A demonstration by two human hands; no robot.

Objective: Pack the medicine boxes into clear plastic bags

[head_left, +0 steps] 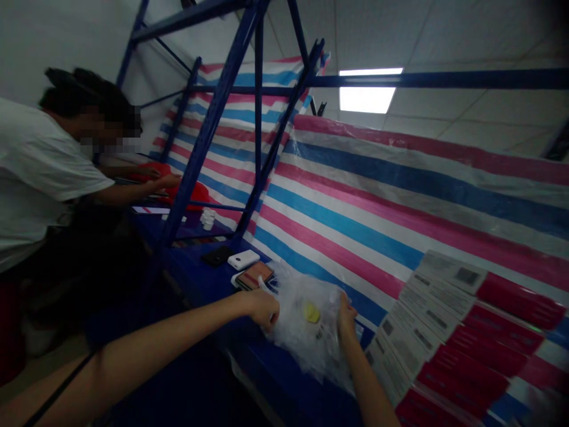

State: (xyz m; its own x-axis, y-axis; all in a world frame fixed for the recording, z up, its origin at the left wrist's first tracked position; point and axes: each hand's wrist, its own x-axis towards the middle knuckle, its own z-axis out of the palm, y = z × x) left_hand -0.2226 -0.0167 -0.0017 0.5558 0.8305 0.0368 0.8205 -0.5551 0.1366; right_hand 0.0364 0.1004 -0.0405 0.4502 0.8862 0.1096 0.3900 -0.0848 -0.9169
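A clear, crumpled plastic bag [296, 349] lies over the blue shelf surface in front of me. Inside or on it shows a small yellow item [312, 312] whose kind I cannot make out. My left hand [264, 307] is closed on the bag's left side. On the opposite side, my right hand [347, 317] grips the bag's edge, its fingers partly hidden. Just beyond my left hand are a phone-like item with a brown face [254, 275], a white power bank [243, 259] and a flat black device [217, 255].
Stacked red-and-white packages [462, 338] stand to the right. Blue metal rack posts [213, 130] rise at the left, before a striped plastic sheet [338, 201]. Further left, a co-worker in a white shirt [40, 166] bends over a red bag [191, 196].
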